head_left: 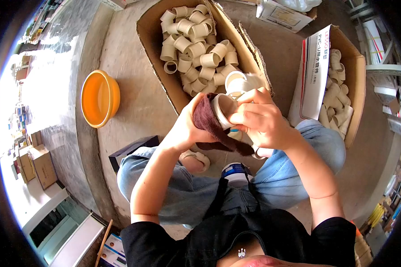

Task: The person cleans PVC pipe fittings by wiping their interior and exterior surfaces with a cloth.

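Observation:
My left hand (pixel 188 127) is wrapped round a dark brown cloth (pixel 207 118), which covers one side of a white PVC pipe fitting (pixel 218 110). The fitting's round opening faces my right hand (pixel 263 118), whose fingers are closed at its rim and partly inside it. The cloth's loose end hangs below both hands. Just beyond my right fingers, at the near edge of the big carton, is another white pipe elbow (pixel 235 82); its right side is smeared by motion. I cannot tell whether anything touches it.
A large open carton (pixel 160 78) full of white pipe elbows (pixel 199 30) stands ahead. To the right is a printed carton (pixel 314 73) holding more fittings (pixel 336 100). An orange basin (pixel 113 95) sits on the floor at left. A dark box (pixel 129 150) lies beside my left knee.

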`<state>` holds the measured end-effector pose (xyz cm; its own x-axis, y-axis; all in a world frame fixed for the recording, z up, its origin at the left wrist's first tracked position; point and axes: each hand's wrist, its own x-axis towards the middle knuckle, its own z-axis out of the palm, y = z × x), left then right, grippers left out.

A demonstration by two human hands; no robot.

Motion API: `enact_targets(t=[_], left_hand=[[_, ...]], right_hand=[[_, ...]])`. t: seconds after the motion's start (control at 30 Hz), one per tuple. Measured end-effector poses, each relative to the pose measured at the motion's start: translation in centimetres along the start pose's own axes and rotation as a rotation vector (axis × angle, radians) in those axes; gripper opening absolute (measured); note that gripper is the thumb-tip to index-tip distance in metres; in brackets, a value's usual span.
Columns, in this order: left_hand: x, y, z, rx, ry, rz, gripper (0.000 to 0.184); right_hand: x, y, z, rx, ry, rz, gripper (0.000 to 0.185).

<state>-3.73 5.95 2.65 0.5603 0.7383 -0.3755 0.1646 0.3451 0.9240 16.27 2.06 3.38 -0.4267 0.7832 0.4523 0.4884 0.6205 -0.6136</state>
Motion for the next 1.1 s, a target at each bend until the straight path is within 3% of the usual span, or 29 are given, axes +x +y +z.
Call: enact_targets(t=[0.03,0.13,0.17,0.23,0.27,0.4,0.5,0.57,0.67,0.73,0.83,0.9,0.97,1.03,1.07,1.1], left_hand=[[0.0,-0.2,0.1,-0.172,-0.024,-0.039,0.066],[-0.5,1.1,0.7,0.024,0.158,-0.027,0.063],[-0.4,0.3,0.8,0.114,0.244,0.118,0.061],[-0.7,-0.1,1.6,0.562,0.434,0.393,0.062],[-0.5,-0.3,1.4,0.796,0.44,0.624,0.062],[-0.7,-1.3,1.1,1.133,0.4,0.806,0.056],[-0.7,-1.5,1.0,1.218,0.395,0.898,0.049],[-1.0,-1.5,1.2,1.112,0.366,0.769,0.051],[-0.6,-1.5,1.8,0.862,0.426,0.694,0.063],[-0.7,-1.1,1.7,0.736,0.402,0.547,0.067],[-0.9,0.5,1.2,0.316,0.203,0.145,0.07],[-0.6,0.5,0.4,0.109,0.067,0.056,0.07],[-0.7,0.7,0.3,-0.073,0.043,-0.07,0.069],[-1.0,1.5,1.0,-0.011,0.184,-0.087,0.067],[-1.0,0.7,1.5,-0.016,0.268,0.042,0.064],[-1.2,0.8,1.8,0.263,0.351,0.184,0.064]], right_hand=[[0.1,-0.1,0.1,0.012,0.012,0.031,0.019],[0.3,-0.1,0.3,0.056,0.026,0.167,0.019],[0.3,-0.3,0.4,0.194,0.053,0.282,0.019],[0.4,-0.6,0.9,0.477,0.107,0.506,0.02],[0.1,-0.2,1.1,0.523,0.119,0.574,0.024],[0.2,0.0,0.8,0.855,0.036,0.809,0.026],[-0.1,-0.2,1.3,1.074,0.043,0.896,0.021],[0.0,-0.5,1.1,1.076,0.045,0.897,0.017],[-0.4,-0.8,1.0,0.801,0.037,0.728,0.016],[-0.1,-0.9,0.6,0.53,0.044,0.486,0.018],[0.0,-0.7,0.1,0.298,0.024,0.234,0.021],[0.1,-0.7,-0.1,0.147,-0.001,0.111,0.02],[0.2,-0.6,0.2,0.123,0.028,0.126,0.019],[0.3,-0.5,0.5,0.136,0.054,0.203,0.019],[0.4,-0.4,0.3,0.191,0.006,0.282,0.017],[0.4,-0.4,0.3,0.33,0.042,0.411,0.017]])
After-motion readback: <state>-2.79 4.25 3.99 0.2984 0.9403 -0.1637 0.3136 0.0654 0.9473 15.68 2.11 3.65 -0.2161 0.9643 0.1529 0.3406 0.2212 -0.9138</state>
